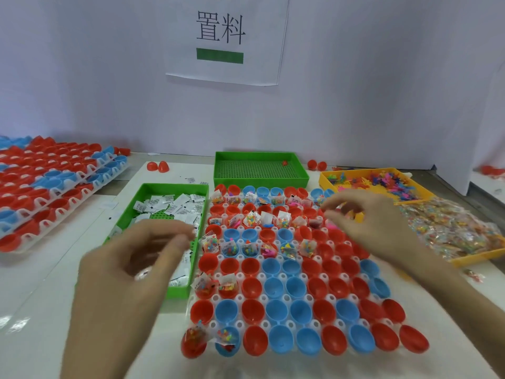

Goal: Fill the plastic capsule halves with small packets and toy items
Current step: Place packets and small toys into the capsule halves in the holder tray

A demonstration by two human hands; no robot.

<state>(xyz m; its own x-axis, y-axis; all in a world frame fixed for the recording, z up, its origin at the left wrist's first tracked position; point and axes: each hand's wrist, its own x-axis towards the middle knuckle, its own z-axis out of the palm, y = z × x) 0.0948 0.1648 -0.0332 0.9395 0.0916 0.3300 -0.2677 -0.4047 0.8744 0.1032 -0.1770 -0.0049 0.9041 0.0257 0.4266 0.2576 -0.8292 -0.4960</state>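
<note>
While both hands hover in a blur, the capsule halves point(273, 285) sit mouth-up in the white rack point(239, 276) mid-tabletop point(54, 283), long axes upright, and the rack's long side runs front to back. Now the left hand point(131, 263) hangs over the green tray point(175, 292) of white packets point(175, 203), fingers curled. Holding anything? Cannot tell. Over the rack's far right corner, the right hand point(369, 217) curls too, grip unclear.

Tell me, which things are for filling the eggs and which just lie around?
For the job: white holder of red and blue plastic capsule halves; green plastic tray of small white packets; yellow plastic tray of colourful toy pieces; yellow plastic tray of clear bead bags.
Just lying about: nearly empty green plastic tray; two loose red plastic capsule halves; white paper wall sign.
</note>
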